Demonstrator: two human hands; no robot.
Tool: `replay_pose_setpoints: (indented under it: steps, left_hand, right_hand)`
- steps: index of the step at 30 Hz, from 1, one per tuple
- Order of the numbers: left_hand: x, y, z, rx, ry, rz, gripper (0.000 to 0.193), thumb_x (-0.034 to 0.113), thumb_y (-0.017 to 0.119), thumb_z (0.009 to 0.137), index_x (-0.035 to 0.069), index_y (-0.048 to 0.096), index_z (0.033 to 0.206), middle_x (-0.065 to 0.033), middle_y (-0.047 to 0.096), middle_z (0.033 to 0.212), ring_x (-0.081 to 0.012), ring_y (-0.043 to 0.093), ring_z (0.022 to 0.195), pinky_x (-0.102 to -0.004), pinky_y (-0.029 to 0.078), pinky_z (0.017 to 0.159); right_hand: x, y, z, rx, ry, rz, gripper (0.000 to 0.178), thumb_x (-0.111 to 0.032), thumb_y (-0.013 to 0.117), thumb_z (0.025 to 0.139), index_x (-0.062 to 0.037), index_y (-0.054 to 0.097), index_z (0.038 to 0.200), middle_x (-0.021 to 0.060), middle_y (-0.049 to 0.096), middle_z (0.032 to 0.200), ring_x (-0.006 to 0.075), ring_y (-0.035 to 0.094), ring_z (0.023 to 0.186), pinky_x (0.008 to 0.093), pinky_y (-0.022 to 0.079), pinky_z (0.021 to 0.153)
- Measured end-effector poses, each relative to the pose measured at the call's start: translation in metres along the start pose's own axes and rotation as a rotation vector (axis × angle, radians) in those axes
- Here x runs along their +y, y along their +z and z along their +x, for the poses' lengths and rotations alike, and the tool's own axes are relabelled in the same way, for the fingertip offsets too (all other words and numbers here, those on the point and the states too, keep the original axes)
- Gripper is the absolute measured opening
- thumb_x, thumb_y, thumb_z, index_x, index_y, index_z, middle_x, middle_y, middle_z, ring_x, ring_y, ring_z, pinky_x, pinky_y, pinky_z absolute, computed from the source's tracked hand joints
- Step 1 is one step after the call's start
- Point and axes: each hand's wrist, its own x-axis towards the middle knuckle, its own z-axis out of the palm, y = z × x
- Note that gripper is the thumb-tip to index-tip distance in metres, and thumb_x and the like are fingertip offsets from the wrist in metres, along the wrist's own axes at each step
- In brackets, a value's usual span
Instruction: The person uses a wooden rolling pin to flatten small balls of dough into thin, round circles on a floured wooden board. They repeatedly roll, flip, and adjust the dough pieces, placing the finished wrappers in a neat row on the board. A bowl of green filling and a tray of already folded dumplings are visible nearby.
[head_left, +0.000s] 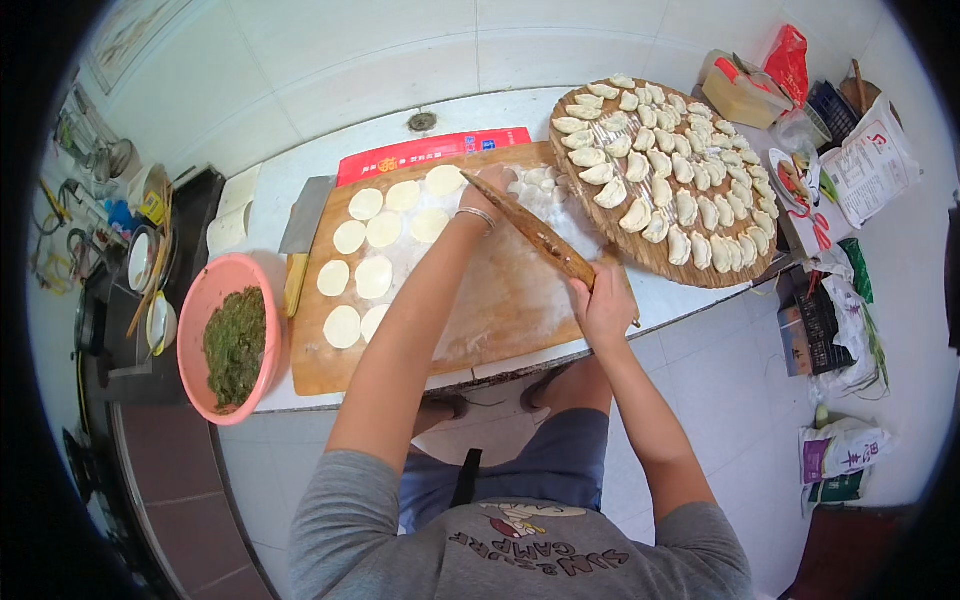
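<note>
My right hand (604, 308) is closed around the near end of a wooden rolling pin (538, 232), which slants up and left over a floured wooden board (318, 372). At the pin's far end is my left hand (488, 192), wearing a bracelet; the pin partly covers it and its fingers cannot be made out. Small dough pieces (541, 183) lie just right of that hand. Several round dough wrappers (374, 277) are spread over the board's left part. Flour whitens the board's middle.
A round wooden board (598, 216) of folded dumplings (660, 192) stands at the right. To the left are a pink basin (187, 345) with green filling (236, 345) and a cleaver (306, 216). Red packaging (430, 153) lies behind. Bags and red scissors (821, 231) sit far right.
</note>
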Motion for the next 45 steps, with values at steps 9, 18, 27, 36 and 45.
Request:
replay_pose_setpoints:
  steps: [9, 18, 27, 36, 45]
  left_hand:
    - [0.068, -0.068, -0.133, -0.168, -0.209, -0.103, 0.02, 0.022, 0.067, 0.084, 0.003, 0.064, 0.09, -0.0176, 0.064, 0.089, -0.036, 0.062, 0.092, -0.0445, 0.05, 0.08]
    - [0.089, -0.096, -0.221, -0.033, -0.1, -0.203, 0.04, 0.011, 0.076, 0.077, 0.005, 0.061, 0.114, -0.0129, 0.058, 0.103, -0.0302, 0.062, 0.083, -0.0388, 0.051, 0.075]
    - [0.1, -0.081, -0.224, 0.091, -0.238, -0.044, 0.033, 0.015, 0.075, 0.08, 0.002, 0.061, 0.107, -0.0155, 0.059, 0.102, -0.034, 0.063, 0.086, -0.0406, 0.053, 0.075]
    - [0.081, -0.089, -0.226, -0.139, 0.086, -0.19, 0.033, 0.013, 0.073, 0.081, 0.006, 0.063, 0.111, -0.015, 0.059, 0.097, -0.0348, 0.063, 0.089, -0.0409, 0.053, 0.075]
    - [0.099, -0.081, -0.223, -0.061, -0.077, -0.211, 0.034, 0.01, 0.074, 0.076, 0.005, 0.063, 0.108, -0.0133, 0.056, 0.098, -0.0346, 0.059, 0.089, -0.0405, 0.051, 0.077]
  right_hand:
    - [0.009, 0.0, -0.009, -0.055, 0.043, -0.046, 0.04, -0.043, 0.065, 0.089, -0.0063, 0.059, 0.104, 0.0108, 0.061, 0.091, 0.0319, 0.063, 0.078, 0.0414, 0.051, 0.061]
    - [0.004, 0.007, 0.017, -0.159, -0.012, 0.054, 0.037, -0.038, 0.068, 0.088, -0.0066, 0.058, 0.104, 0.0114, 0.058, 0.091, 0.0329, 0.062, 0.082, 0.0428, 0.051, 0.063]
    - [-0.004, 0.022, 0.014, -0.154, -0.059, 0.038, 0.036, -0.038, 0.068, 0.088, -0.0073, 0.058, 0.104, 0.0085, 0.058, 0.091, 0.0287, 0.063, 0.082, 0.0412, 0.051, 0.063]
    - [-0.004, 0.025, 0.012, -0.177, -0.071, 0.034, 0.036, -0.037, 0.069, 0.087, -0.0071, 0.058, 0.104, 0.0086, 0.058, 0.091, 0.0288, 0.063, 0.082, 0.0402, 0.052, 0.063]
    - [-0.003, 0.023, 0.014, -0.19, -0.073, 0.041, 0.037, -0.037, 0.069, 0.087, -0.0069, 0.057, 0.106, 0.0095, 0.058, 0.092, 0.0299, 0.063, 0.083, 0.0399, 0.052, 0.065]
